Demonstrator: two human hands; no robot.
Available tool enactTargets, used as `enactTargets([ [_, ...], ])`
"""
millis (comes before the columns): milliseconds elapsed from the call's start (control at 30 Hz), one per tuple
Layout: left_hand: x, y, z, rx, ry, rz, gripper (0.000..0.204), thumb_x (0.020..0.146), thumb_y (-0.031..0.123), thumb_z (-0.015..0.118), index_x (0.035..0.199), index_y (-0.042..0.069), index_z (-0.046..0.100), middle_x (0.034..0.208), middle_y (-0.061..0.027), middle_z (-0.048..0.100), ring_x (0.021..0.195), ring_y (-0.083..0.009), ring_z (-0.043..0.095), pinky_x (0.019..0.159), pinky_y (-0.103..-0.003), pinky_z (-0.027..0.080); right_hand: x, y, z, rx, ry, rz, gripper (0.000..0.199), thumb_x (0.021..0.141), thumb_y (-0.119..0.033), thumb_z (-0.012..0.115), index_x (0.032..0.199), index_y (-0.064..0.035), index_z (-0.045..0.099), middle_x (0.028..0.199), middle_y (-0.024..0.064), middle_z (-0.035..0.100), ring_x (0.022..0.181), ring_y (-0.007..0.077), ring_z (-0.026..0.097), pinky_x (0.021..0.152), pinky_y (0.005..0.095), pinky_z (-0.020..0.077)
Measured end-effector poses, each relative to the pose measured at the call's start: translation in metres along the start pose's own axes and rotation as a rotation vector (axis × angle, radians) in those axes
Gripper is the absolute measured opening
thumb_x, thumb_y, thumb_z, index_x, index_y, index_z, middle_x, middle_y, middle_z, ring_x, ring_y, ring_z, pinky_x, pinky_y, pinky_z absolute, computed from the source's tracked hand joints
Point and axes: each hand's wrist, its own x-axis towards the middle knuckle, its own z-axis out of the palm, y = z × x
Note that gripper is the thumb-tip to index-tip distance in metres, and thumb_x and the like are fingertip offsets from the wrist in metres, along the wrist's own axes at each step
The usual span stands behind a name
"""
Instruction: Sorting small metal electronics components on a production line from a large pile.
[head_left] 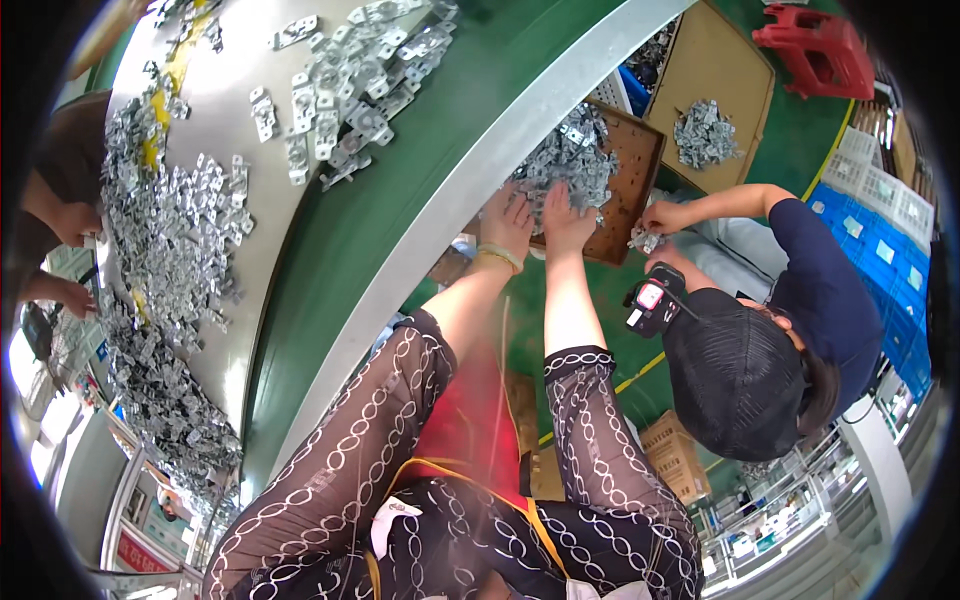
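Note:
My left hand rests at the near edge of a heap of small silvery metal brackets, its fingers stretched out. Beside it my right hand lies against the same heap, fingers apart and also open. The brackets fill the left part of a shallow brown tray, whose right part shows bare board with a few specks. My fingertips touch the brackets, and some of them are partly hidden among the pieces. Neither hand visibly grips a bracket.
A pale metal rail edges the green conveyor at left. Bracket piles lie on the steel table, with other people's hands there. At right, a co-worker in a black cap holds brackets near a cardboard box; a red stool stands behind.

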Motion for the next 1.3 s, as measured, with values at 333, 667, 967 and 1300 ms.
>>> enactTargets([
  [333,-0.144,-0.001,-0.183,1.34,-0.572,0.106,0.029,0.085,0.023,0.062,0.108,0.005,0.068,0.09,-0.0061,0.068,0.081,-0.0135,0.062,0.074,-0.03,0.051,-0.075,-0.034,-0.102,-0.587,0.122,0.046,0.037,0.095,-0.03,0.057,0.123,-0.0076,0.05,0.116,0.0094,0.054,0.099,0.0212,0.054,0.085,0.0334,0.0483],
  [667,-0.367,0.167,-0.27,1.526,0.011,0.61,0.031,0.088,0.025,0.053,0.107,0.004,0.066,0.106,-0.0153,0.067,0.104,-0.0334,0.062,0.095,-0.041,0.046,-0.357,0.097,-0.132,-1.639,-0.641,0.023,0.015,0.097,-0.016,0.056,0.105,-0.0034,0.06,0.084,0.0019,0.062,0.072,0.0094,0.058,0.065,0.0233,0.0475],
  [967,-0.439,0.237,-0.417,1.41,0.469,1.019,0.021,0.079,0.018,0.058,0.093,0.006,0.069,0.092,-0.0168,0.065,0.091,-0.037,0.06,0.081,-0.045,0.049,-0.458,0.362,-0.09,-2.119,-1.898,-0.421,0.031,0.086,-0.017,0.066,0.114,-0.0036,0.063,0.109,0.0165,0.065,0.097,0.0283,0.064,0.086,0.0335,0.0497],
  [1300,-0.419,0.368,-0.451,1.491,0.896,1.285,0.06,0.076,0.017,0.068,0.13,-0.003,0.048,0.132,-0.0235,0.05,0.125,-0.0371,0.048,0.105,-0.042,0.04,-0.505,0.516,-0.142,-2.455,-2.379,-1.287,0.054,0.081,-0.03,0.065,0.13,-0.01,0.053,0.145,0.0097,0.045,0.135,0.034,0.036,0.11,0.0509,0.0257],
])
